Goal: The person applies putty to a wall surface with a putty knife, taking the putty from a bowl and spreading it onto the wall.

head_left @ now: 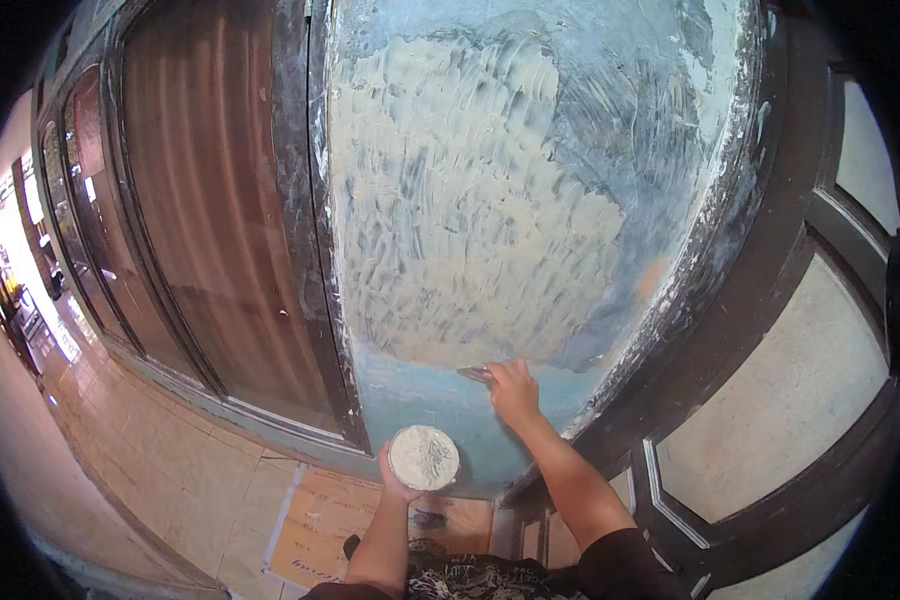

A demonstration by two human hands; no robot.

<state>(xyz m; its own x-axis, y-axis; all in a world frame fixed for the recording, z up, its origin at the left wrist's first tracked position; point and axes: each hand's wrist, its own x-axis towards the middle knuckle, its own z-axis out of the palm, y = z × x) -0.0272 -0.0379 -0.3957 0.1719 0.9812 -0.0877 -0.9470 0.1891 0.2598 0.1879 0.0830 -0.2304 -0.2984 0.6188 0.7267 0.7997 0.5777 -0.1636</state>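
Low on the blue-grey wall (420, 390), my right hand (516, 396) grips a putty knife (475, 374), its blade at the lower edge of a rough cream patch of putty (460, 220). The patch covers much of the wall, with streaks of the darker surface showing through. Below and to the left, my left hand (396, 478) is wrapped round the side of a round tub of pale putty (423, 457), held with its top facing up. Grey smears mark the putty in the tub. Most of the knife's handle is hidden in my right hand.
A dark-framed window with a brown curtain (200, 180) stands left of the wall. On the right is a dark wooden door with pale panels (780, 390), beside a paint-spattered frame (710, 230). Flattened cardboard (315, 520) lies on the tiled floor (190, 470).
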